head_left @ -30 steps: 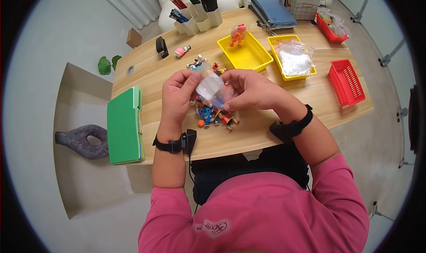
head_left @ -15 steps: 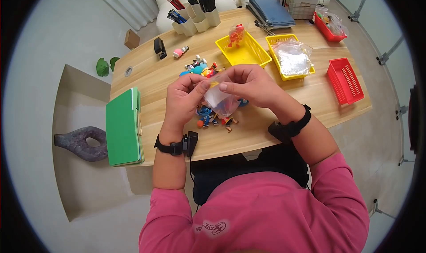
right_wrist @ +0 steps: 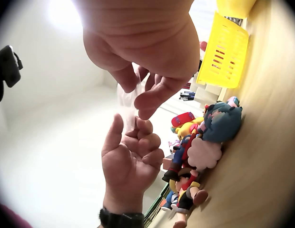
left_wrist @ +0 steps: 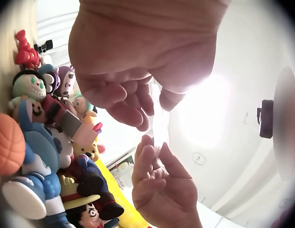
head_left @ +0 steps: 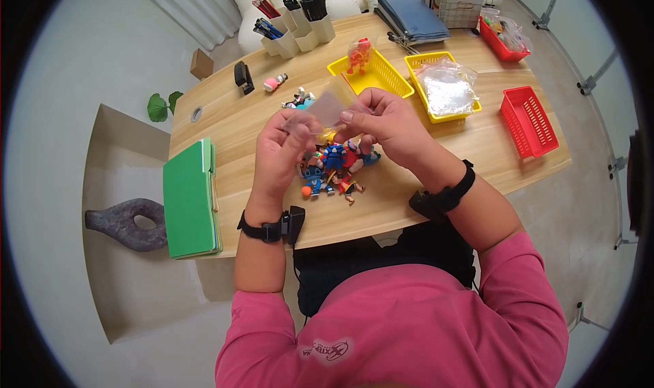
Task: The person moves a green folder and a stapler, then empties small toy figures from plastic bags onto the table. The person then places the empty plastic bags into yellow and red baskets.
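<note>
A clear plastic bag is stretched between both hands above a pile of toy figures. The left hand pinches its left side between thumb and fingers. At the other side, the right hand grips the bag with thumb and curled fingers. Seen from the left wrist, the bag is a thin pale sheet between the fingertips. Below the hands lie a blue figure with an orange basketball and a straw-hat figure. The hands hide part of the pile.
Behind the pile, a yellow basket has a bagged red figure at its edge. Another yellow basket holds clear bags. Red baskets stand rightward. A pink figure, stapler and green folder are leftward.
The bag hung down toward the pile between the hands; now it is turned upward, its body above the fingers. The right hand has shifted its grip, and more of the pile shows.
</note>
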`<action>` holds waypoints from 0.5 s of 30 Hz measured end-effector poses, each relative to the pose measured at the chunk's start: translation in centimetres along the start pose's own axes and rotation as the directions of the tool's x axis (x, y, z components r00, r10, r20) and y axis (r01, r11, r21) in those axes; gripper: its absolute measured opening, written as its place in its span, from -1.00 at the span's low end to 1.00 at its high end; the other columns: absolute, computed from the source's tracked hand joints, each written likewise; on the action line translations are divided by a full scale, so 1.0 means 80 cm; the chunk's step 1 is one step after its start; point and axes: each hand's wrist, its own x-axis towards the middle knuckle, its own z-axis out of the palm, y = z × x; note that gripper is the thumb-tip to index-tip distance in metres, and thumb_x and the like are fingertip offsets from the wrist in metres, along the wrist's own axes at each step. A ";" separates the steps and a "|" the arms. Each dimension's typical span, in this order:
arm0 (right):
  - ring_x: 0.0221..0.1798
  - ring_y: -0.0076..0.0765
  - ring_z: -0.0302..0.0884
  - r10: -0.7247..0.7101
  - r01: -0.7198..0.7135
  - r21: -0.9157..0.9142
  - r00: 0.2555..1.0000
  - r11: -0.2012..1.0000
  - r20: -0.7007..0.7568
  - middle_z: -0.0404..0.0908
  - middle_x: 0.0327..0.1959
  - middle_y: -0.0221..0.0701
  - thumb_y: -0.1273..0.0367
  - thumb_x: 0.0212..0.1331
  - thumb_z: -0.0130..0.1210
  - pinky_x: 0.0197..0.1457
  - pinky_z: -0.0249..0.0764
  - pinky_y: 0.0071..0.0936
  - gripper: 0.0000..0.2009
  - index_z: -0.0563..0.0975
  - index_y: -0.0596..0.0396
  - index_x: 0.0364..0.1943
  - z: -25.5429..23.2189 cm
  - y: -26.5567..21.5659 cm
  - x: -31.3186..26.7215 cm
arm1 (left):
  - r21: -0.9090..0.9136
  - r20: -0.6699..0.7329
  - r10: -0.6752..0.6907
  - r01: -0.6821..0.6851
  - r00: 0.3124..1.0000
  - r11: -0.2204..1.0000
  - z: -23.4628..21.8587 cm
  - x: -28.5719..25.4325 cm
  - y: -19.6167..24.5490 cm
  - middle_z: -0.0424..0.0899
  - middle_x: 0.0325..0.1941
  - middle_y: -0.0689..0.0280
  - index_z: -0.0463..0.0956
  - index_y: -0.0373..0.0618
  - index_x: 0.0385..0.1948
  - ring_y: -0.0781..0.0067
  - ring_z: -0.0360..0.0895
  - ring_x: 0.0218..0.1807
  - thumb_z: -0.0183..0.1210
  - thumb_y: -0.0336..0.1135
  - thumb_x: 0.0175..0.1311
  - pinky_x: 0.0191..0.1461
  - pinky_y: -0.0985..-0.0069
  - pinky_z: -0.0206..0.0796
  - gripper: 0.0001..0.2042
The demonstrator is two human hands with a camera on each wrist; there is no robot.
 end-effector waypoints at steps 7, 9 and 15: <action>-0.22 -0.47 0.80 0.019 -0.013 0.081 0.997 0.997 -0.079 0.74 -0.23 -0.44 0.21 0.41 0.34 -0.43 0.41 -0.67 -0.76 0.54 0.01 -0.21 -0.002 0.003 0.004 | 0.150 0.116 -0.094 0.076 0.989 0.986 -0.007 -0.003 0.000 0.69 -0.37 0.40 0.65 -0.19 -0.29 0.65 0.55 -0.38 0.42 -0.32 0.37 -0.31 0.64 0.39 -0.84; -0.25 -0.50 0.78 -0.013 0.021 0.076 0.995 0.997 -0.102 0.74 -0.24 -0.45 0.19 0.42 0.32 -0.43 0.39 -0.68 -0.76 0.54 0.01 -0.20 -0.004 0.002 0.005 | 0.183 0.142 -0.098 0.071 0.985 0.981 -0.008 -0.003 -0.002 0.69 -0.36 0.40 0.65 -0.19 -0.28 0.65 0.55 -0.37 0.43 -0.31 0.37 -0.30 0.63 0.40 -0.83; -0.32 -0.61 0.72 -0.101 0.107 0.026 0.979 0.994 -0.179 0.74 -0.30 -0.47 0.20 0.42 0.32 -0.44 0.38 -0.70 -0.76 0.60 0.06 -0.16 -0.008 -0.005 0.005 | 0.179 0.126 -0.090 0.067 0.988 0.982 0.004 -0.003 0.012 0.71 -0.32 0.40 0.67 -0.20 -0.20 0.68 0.55 -0.35 0.41 -0.26 0.40 -0.28 0.65 0.42 -0.80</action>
